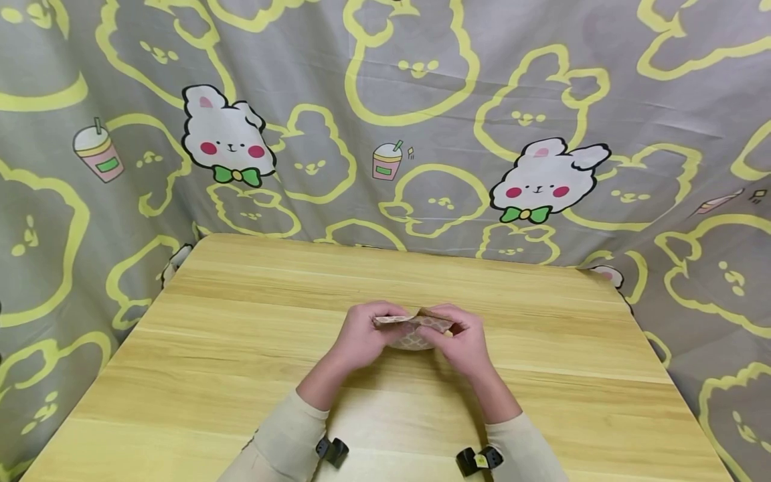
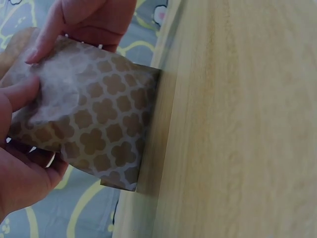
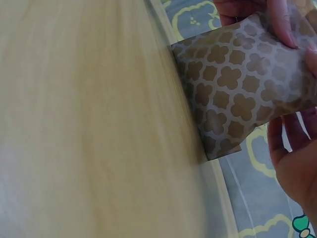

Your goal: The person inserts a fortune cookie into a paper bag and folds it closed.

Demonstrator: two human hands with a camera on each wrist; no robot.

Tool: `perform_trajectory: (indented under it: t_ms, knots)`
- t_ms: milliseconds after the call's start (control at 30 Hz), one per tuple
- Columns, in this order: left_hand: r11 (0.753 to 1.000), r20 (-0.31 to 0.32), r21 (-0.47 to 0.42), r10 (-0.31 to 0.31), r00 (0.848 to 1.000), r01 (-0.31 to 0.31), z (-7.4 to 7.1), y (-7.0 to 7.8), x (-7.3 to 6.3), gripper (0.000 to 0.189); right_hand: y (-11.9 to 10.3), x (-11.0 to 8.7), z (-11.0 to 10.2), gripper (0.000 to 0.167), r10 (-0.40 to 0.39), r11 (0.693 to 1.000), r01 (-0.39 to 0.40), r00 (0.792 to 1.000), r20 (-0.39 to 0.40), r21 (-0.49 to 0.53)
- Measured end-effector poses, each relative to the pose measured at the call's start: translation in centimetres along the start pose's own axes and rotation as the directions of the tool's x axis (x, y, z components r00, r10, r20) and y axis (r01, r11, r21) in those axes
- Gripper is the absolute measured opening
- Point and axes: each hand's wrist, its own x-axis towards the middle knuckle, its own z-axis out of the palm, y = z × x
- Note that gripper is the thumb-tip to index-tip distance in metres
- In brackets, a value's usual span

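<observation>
A small brown paper bag with a white quatrefoil lattice stands upright near the middle of the table, its base right at the wood in both wrist views. My left hand grips the upper edge on one side, thumb on the near face and fingers behind. On the other side my right hand pinches the upper edge the same way. Between the hands the bag's mouth looks creased and partly spread. In the left wrist view the front of the paper bag bulges slightly. Whatever may be inside is hidden.
The light wood-grain table extends around both arms. Behind it and at the sides hangs a grey curtain with yellow outlines and white rabbit prints. A small black device sits by the left cuff, and another black device by the right.
</observation>
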Motion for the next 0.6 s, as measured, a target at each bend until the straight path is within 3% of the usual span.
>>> perform_trajectory:
  t_ms: [133,333,433,600]
  knots:
    - [0.999,-0.017,0.015,0.044,0.999,-0.044,0.1,-0.1,0.0,0.017,0.2,0.0,0.0,0.038,-0.004,1.0,0.004,0.999,0.032,-0.01]
    - [0.999,0.017,-0.01,-0.031,0.999,0.031,0.2,-0.1,0.0,0.02,0.4,0.0,0.2,0.038,-0.014,1.0,0.014,1.0,-0.017,0.007]
    - [0.999,0.019,-0.015,-0.038,0.999,0.039,0.4,-0.1,-0.1,0.021,0.4,-0.1,0.3,0.034,-0.008,1.0,0.009,1.0,-0.019,0.025]
    - [1.0,0.006,-0.013,-0.001,1.0,0.001,0.1,2.0,-0.2,0.013,0.4,-0.2,0.0,0.026,0.036,0.998,-0.04,0.997,0.075,0.051]
